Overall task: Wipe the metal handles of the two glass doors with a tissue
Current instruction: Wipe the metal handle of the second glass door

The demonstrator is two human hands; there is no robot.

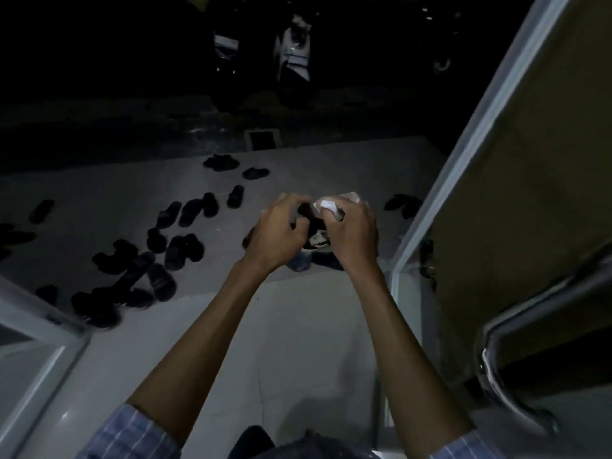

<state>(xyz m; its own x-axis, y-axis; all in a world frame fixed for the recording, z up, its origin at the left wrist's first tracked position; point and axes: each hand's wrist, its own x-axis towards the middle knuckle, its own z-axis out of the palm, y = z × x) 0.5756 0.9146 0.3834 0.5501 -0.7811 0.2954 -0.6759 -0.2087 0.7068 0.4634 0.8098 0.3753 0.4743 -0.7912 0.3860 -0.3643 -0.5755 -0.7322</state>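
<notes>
White tissue, soft and feather-light, sits bunched in the right hand with fingers curled round it, the left hand curled beside it, grip unclear, while the slick metal handle waits low at the right door's edge.

This is looking like the front step of a house or a shared home at night. Many dark sandals are lying all over the pale tiled floor outside. A glass door is standing open on the right. Far away, parked scooters are sitting in the dark.
</notes>
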